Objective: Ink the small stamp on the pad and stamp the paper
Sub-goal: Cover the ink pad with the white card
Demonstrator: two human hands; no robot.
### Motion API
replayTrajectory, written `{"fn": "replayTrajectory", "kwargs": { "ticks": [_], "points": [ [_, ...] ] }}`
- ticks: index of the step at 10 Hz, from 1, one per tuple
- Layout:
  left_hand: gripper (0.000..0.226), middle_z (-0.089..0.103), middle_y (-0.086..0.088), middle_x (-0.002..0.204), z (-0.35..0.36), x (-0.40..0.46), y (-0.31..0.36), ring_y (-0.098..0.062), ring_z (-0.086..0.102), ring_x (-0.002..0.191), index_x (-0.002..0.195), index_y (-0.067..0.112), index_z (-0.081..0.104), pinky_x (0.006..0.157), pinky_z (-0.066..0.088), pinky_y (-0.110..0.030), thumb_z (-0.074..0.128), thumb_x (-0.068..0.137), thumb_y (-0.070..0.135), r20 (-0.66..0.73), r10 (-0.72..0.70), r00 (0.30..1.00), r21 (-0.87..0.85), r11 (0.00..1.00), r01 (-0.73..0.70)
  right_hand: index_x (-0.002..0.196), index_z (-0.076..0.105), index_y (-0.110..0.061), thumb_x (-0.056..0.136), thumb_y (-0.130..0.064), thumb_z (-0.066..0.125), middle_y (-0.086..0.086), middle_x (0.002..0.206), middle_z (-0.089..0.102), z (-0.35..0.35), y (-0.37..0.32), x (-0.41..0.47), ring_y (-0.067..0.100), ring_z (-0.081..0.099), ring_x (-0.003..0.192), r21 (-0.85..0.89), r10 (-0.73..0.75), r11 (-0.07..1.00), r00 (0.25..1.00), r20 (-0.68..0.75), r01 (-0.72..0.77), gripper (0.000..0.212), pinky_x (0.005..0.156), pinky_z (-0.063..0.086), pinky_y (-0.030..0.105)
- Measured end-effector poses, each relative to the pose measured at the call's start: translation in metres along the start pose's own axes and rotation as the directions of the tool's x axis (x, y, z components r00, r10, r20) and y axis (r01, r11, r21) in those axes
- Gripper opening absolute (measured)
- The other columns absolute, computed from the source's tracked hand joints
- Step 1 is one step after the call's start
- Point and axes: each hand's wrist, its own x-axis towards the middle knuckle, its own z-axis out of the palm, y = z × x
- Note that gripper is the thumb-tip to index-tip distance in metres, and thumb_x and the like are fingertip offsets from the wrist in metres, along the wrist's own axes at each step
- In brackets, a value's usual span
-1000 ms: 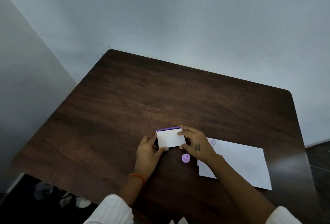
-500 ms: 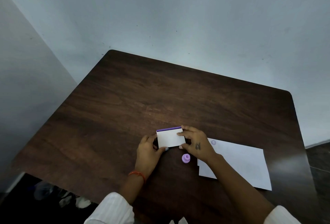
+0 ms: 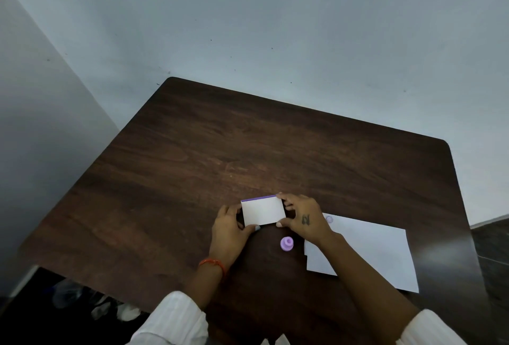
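Note:
The ink pad (image 3: 263, 210) is a small white box with a purple strip along its far edge; its lid looks closed. My left hand (image 3: 230, 230) grips its left side and my right hand (image 3: 301, 218) grips its right side. A small purple round stamp (image 3: 287, 243) stands on the table just in front of the pad, between my wrists, with neither hand touching it. White paper (image 3: 369, 251) lies to the right, partly under my right forearm, with a faint purple ring mark (image 3: 329, 219) near its far left corner.
The dark wooden table (image 3: 248, 146) sits in a corner against pale walls. Its left and near edges drop to a dark floor with crumpled plastic (image 3: 74, 293) below. White sleeves show at the bottom of the view.

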Motion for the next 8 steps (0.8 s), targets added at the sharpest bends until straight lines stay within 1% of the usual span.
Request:
{"fn": "replayTrajectory", "kwargs": {
  "ticks": [1,2,3,4,5,6,7,8],
  "points": [
    [0.059,0.052,-0.004,0.119,-0.001,0.0,0.002,-0.003,0.055,0.062,0.121,0.016,0.056,0.076,0.05,-0.024,0.081,0.068,0.024,-0.002,0.002,1.0,-0.007,1.0,-0.002,0.125,0.051,-0.017,0.06,-0.01,0.082,0.014,0.118,0.062,-0.001,0.0,0.001,0.02,0.063,0.098,0.037,0.026,0.999,1.0,0.001,-0.026,0.072,0.091,0.053,0.035],
    [0.058,0.052,-0.004,0.12,-0.002,-0.001,0.004,-0.005,0.056,0.062,0.12,0.016,0.056,0.078,0.05,-0.026,0.081,0.068,0.023,-0.003,0.004,1.0,-0.015,1.0,-0.004,0.126,0.051,-0.017,0.059,-0.009,0.082,0.014,0.117,0.063,-0.001,-0.001,0.002,0.02,0.064,0.097,0.058,0.05,0.997,0.999,0.006,-0.051,0.074,0.09,0.053,0.032],
    [0.058,0.051,-0.004,0.122,-0.003,0.0,0.006,-0.004,0.055,0.062,0.121,0.017,0.054,0.079,0.049,-0.026,0.08,0.069,0.024,0.006,-0.021,1.0,0.001,1.0,0.021,0.126,0.051,-0.017,0.06,-0.009,0.082,0.013,0.116,0.064,-0.001,-0.001,0.004,0.02,0.063,0.097,0.06,0.062,0.996,0.998,0.021,-0.063,0.074,0.091,0.053,0.034],
    [0.058,0.05,-0.005,0.125,-0.003,-0.001,0.009,-0.007,0.057,0.069,0.124,0.016,0.052,0.079,0.047,-0.023,0.078,0.072,0.024,0.018,-0.024,1.0,0.009,1.0,0.024,0.126,0.05,-0.017,0.061,-0.01,0.082,0.013,0.116,0.063,-0.002,-0.002,0.004,0.02,0.063,0.098,0.065,0.069,0.995,0.997,0.028,-0.071,0.073,0.092,0.052,0.034],
    [0.062,0.049,-0.008,0.129,-0.004,0.001,0.013,-0.021,0.061,0.095,0.128,0.014,0.049,0.089,0.048,-0.031,0.076,0.073,0.023,0.022,-0.035,0.999,0.022,0.999,0.035,0.127,0.049,-0.016,0.062,-0.01,0.081,0.013,0.12,0.062,-0.001,-0.003,0.005,0.019,0.062,0.098,0.063,0.044,0.997,0.999,0.018,-0.045,0.073,0.089,0.052,0.03],
    [0.073,0.045,-0.01,0.135,-0.008,0.003,0.017,-0.026,0.055,0.111,0.135,0.012,0.04,0.097,0.047,-0.039,0.077,0.073,0.026,0.054,-0.063,0.997,0.051,0.997,0.06,0.129,0.047,-0.013,0.061,-0.011,0.082,0.013,0.127,0.058,-0.004,-0.009,0.005,0.02,0.061,0.099,0.054,0.018,0.998,0.999,0.028,-0.02,0.076,0.087,0.053,0.03],
    [0.081,0.039,-0.01,0.141,-0.011,0.003,0.016,-0.026,0.05,0.119,0.139,0.014,0.032,0.1,0.046,-0.042,0.075,0.074,0.034,0.068,-0.037,0.997,0.07,0.997,0.032,0.128,0.048,-0.012,0.066,-0.017,0.08,0.014,0.13,0.056,-0.008,-0.008,0.004,0.022,0.062,0.102,0.079,-0.002,0.997,0.999,-0.035,0.005,0.07,0.087,0.053,0.031],
    [0.076,0.036,-0.011,0.145,-0.015,0.003,0.017,-0.026,0.038,0.13,0.141,0.016,0.029,0.105,0.04,-0.041,0.066,0.08,0.042,-0.026,0.04,0.999,0.159,0.987,-0.035,0.128,0.049,-0.013,0.078,-0.026,0.071,0.013,0.133,0.055,-0.01,-0.013,0.001,0.024,0.057,0.113,0.043,-0.003,0.999,0.982,-0.19,0.011,0.056,0.096,0.046,0.035]
  ]
}}
